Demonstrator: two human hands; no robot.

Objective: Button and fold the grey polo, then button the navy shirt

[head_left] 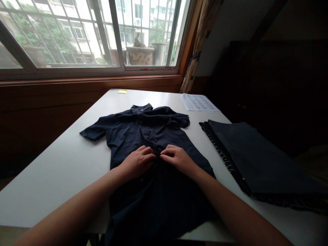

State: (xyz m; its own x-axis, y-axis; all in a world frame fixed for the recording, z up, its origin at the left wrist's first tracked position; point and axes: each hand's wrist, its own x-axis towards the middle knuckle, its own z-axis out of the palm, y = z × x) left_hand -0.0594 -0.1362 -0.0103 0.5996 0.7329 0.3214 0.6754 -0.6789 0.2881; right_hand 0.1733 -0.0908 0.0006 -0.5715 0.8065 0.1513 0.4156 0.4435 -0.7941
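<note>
A dark navy short-sleeved shirt (164, 130) lies front up on the white table (64, 164), its collar toward the window and its hem at the near edge. Small buttons show along the front opening. My left hand (140, 158) is closed on the shirt's front edge near the middle. Just to its right, my right hand (176, 158) pinches the fabric of the other front edge, thumb against fingers. The two sets of fingertips are close together, and whether a button sits between them is hidden.
On the right side of the table is a stack of folded dark cloth (256, 153), one layer patterned. Printed paper sheets (200, 102) lie at the far right corner, and a yellow sticky note (122, 91) at the far left. Beyond the table is a barred window (120, 34) with a curtain (197, 51).
</note>
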